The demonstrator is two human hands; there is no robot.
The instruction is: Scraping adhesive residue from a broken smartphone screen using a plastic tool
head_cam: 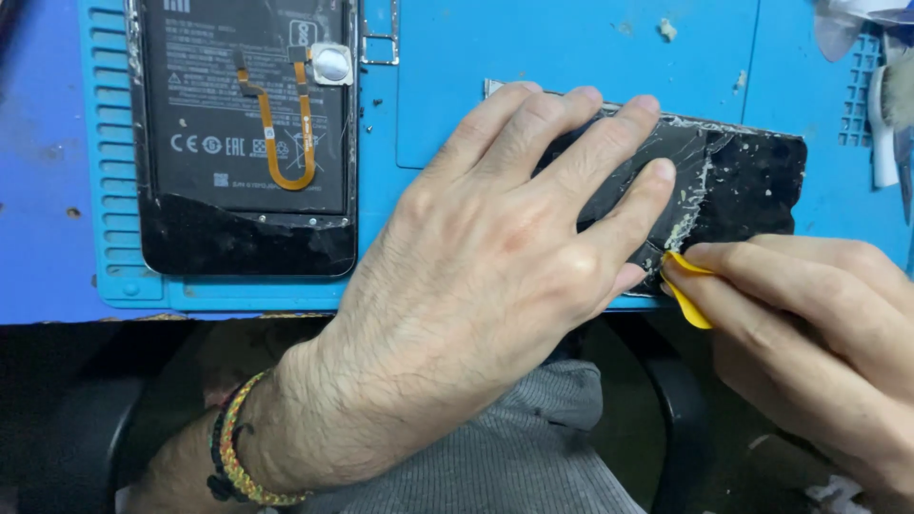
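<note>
Two bare hands work over a blue repair mat (pixel 571 57), seen from a head camera looking down. Left hand (pixel 495 257), wearing a braided wristband (pixel 233 443), lies flat with fingers spread, pressing on a cracked black phone screen panel (pixel 747 181) lying at the mat's near edge. Right hand (pixel 809 324) pinches a yellow plastic pick (pixel 687 290) between thumb and fingers, its tip touching the panel's near edge just beside the left little finger. Well apart, at upper left, lies an opened phone body (pixel 243 124), battery exposed, with an orange flex cable (pixel 276 124) across it.
</note>
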